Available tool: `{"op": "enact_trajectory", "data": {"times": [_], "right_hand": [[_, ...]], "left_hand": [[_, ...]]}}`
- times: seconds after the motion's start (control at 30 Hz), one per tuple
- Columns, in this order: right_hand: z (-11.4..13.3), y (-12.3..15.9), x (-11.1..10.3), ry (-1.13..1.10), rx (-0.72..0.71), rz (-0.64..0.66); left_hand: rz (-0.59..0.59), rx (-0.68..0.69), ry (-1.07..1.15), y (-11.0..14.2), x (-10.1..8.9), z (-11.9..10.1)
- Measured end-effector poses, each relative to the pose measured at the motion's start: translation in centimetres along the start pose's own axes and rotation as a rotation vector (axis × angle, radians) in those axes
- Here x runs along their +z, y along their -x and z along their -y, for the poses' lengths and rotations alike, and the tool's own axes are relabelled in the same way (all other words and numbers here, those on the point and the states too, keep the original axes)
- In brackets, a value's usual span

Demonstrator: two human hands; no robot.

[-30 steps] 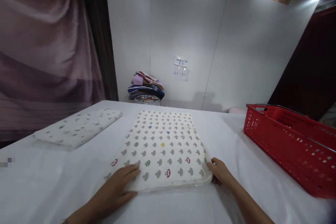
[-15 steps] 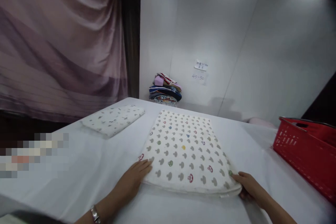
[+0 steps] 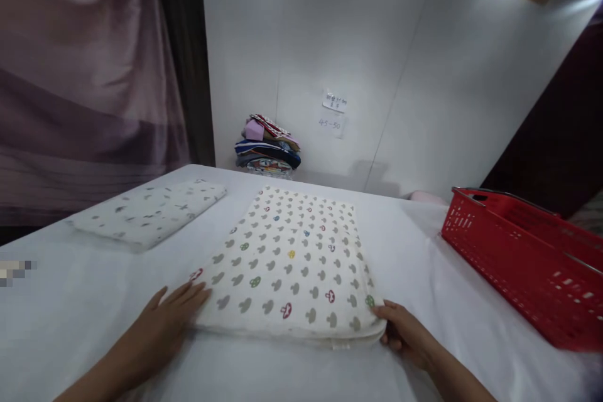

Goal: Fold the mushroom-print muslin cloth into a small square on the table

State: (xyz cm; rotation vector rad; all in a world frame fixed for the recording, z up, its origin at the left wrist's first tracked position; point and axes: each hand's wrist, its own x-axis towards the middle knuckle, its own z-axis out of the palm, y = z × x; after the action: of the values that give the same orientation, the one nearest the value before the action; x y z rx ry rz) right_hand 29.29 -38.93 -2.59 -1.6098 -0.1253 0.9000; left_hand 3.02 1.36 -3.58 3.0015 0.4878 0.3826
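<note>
Mushroom-print cloth (image 3: 294, 270) lies flat on table (image 3: 264, 370) before you, long axis running 6 to 12 o'clock, short edge facing you. Your left hand (image 3: 167, 317), open, gripping nothing, rests fingertips at its 8 o'clock corner; your right hand (image 3: 407, 333) pinches 4 o'clock corner. Red basket (image 3: 509, 264) at 3.

The mushroom-print cloth (image 3: 296, 273) before me looks soft and matt, my bench (image 3: 400, 239) fabric-covered, the basket (image 3: 509, 251) plastic with metal handles (image 3: 580, 263), the curtain (image 3: 98, 69) satiny.
</note>
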Motion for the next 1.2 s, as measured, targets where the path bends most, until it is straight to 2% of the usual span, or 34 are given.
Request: {"op": "enact_trajectory", "data": {"times": [0.03,0.1,0.23,0.33,0.43,0.53,0.67,0.8,0.9,1.07,1.13,1.2], "right_hand": [[0.1,0.0,0.0,-0.008,-0.003,-0.003],[0.4,0.1,0.2,-0.022,-0.01,-0.004],[0.9,0.1,1.2,-0.058,-0.033,-0.012],[1.1,0.1,1.9,-0.068,-0.081,-0.018],[1.3,0.2,2.3,-0.101,-0.145,-0.033],[1.3,0.3,2.5,-0.15,-0.155,-0.048],[1.3,-0.2,2.4,-0.152,-0.091,-0.021],[2.0,-2.3,1.6,-0.218,-0.013,0.073],[3.6,-4.9,0.8,-0.254,0.054,0.069],[6.8,-9.6,-0.1,-0.296,0.123,-0.051],[7.8,-11.4,-0.2,-0.309,0.136,-0.086],[8.6,-13.1,-0.2,-0.329,0.134,-0.111]], "left_hand": [[0.025,0.034,0.038,-0.2,0.0,-1.8],[0.106,0.155,0.159,-0.7,0.1,-6.7],[0.241,0.333,0.353,-2.9,0.6,-18.7],[0.175,0.365,0.386,-4.9,1.2,-25.6],[0.099,0.373,0.366,-6.2,1.9,-29.3],[0.087,0.33,0.319,-6.9,2.6,-30.5],[0.161,0.303,0.312,-7.4,2.6,-30.4],[0.218,0.331,0.291,-7.0,1.3,-29.9],[0.253,0.393,0.294,-6.3,-0.3,-29.4],[0.323,0.565,0.363,-5.3,-3.4,-27.2],[0.321,0.601,0.408,-5.1,-3.8,-25.9],[0.331,0.629,0.405,-5.0,-3.3,-24.4]]}}
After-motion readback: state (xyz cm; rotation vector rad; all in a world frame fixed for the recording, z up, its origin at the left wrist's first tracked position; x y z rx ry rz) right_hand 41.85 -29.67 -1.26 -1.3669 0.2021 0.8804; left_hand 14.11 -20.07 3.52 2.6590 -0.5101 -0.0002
